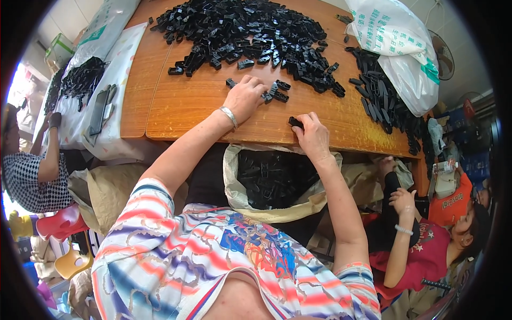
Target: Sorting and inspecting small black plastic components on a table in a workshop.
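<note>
My left hand (246,100) is over the wooden table with its fingers curled. Its fingertips close on a small black plastic part at the edge of a little group of loose parts (280,96). Another black part (230,82) lies just beyond its knuckles. Close to the table's front edge, my right hand (313,136) pinches a dark block-like plastic part (295,122) between thumb and fingers. Below the edge, between my forearms, an open pale sack (230,178) holds many black plastic parts (272,178).
A large heap of black parts (250,32) covers the table's far side. Longer black pieces (378,93) lie at the right beside a white plastic bag (400,32). One person (40,170) sits at the left by a cloth-covered table; another (421,245) is close on my right.
</note>
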Action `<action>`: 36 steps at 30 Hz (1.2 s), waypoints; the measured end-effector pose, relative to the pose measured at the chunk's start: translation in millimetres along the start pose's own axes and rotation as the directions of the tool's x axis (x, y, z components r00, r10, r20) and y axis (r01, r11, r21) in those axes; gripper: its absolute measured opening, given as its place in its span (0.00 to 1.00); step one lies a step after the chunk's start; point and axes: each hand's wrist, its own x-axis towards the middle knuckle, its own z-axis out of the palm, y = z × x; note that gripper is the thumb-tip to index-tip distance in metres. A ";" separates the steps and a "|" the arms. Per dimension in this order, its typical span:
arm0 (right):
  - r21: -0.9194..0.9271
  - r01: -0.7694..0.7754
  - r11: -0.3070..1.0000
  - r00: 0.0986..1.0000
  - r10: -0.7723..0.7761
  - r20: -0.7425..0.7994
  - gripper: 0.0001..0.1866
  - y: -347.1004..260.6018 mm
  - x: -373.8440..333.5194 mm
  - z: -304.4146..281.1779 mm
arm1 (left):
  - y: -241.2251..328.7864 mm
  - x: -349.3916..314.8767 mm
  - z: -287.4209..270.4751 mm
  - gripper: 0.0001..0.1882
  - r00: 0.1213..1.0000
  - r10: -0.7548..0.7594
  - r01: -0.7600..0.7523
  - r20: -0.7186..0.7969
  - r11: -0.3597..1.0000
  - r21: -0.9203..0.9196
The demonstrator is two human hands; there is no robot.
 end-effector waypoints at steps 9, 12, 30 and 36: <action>0.058 0.004 0.998 0.999 -0.002 -0.034 0.11 3.7 -6.1 1.6 | 22.5 -9.8 -8.3 0.15 0.991 -0.057 0.059 0.125 0.998 -0.013; 0.095 -0.010 0.995 0.999 0.013 -0.029 0.12 4.8 -6.4 5.8 | 37.6 -11.4 -18.0 0.16 0.965 -0.133 0.143 0.228 0.989 -0.026; 0.138 -0.059 0.989 0.991 0.075 -0.115 0.13 5.1 -11.9 15.8 | 44.4 9.6 -19.7 0.10 0.902 0.168 -0.219 0.397 0.972 0.086; 0.165 -0.019 0.986 0.995 0.035 -0.096 0.13 15.7 -15.3 13.4 | 30.8 5.6 -2.5 0.06 0.947 0.185 -0.150 0.262 0.977 -0.150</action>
